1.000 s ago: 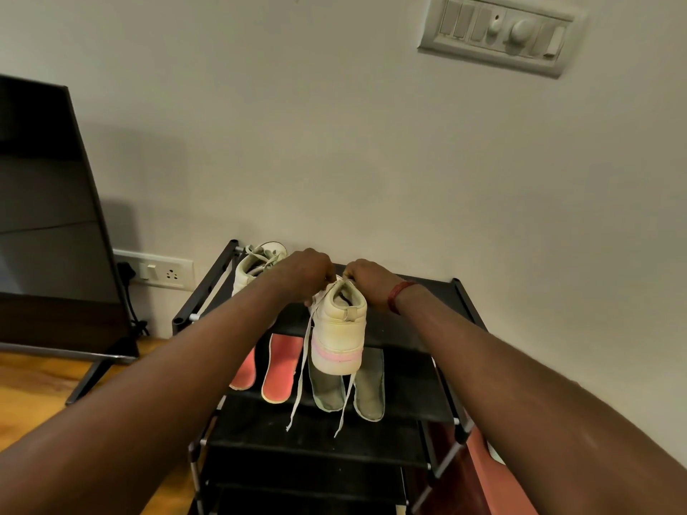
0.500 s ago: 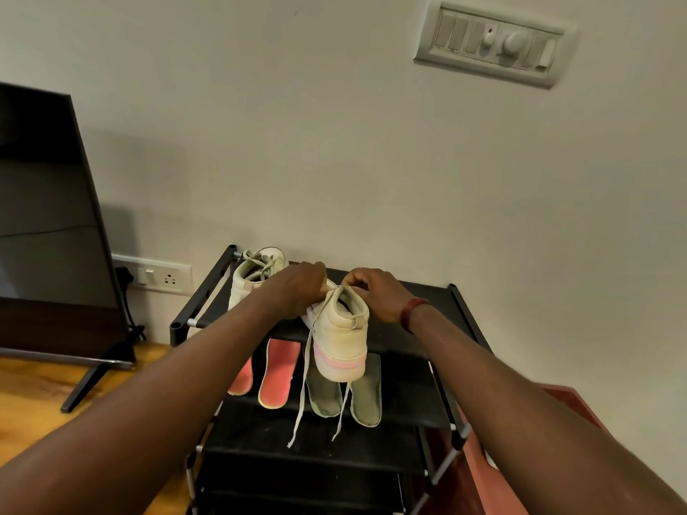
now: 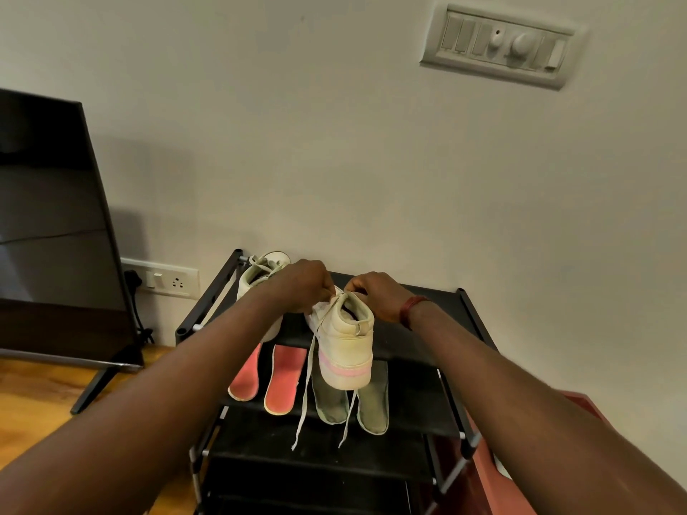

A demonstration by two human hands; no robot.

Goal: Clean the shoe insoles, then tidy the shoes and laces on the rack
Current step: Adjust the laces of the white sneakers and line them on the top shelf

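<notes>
Laces (image 3: pixel 305 395) lower, in left hand (image 3: pixel 302 286), right hand (image 3: pixel 375 296)

Shoes (image 3: pixel 344 343) on rack (image 3: pixel 438 351) top; insoles (image 3: pixel 282 381) below.

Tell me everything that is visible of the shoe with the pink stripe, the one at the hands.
The shoe is a cream high-top that looks like worn leather, with a thick sole and a pink stripe round it. Its heel faces the camera and overhangs the front edge of the rack's top shelf, where it seems to rest. The left hand and right hand pinch its laces at the collar. Two loose lace ends hang down.
</notes>
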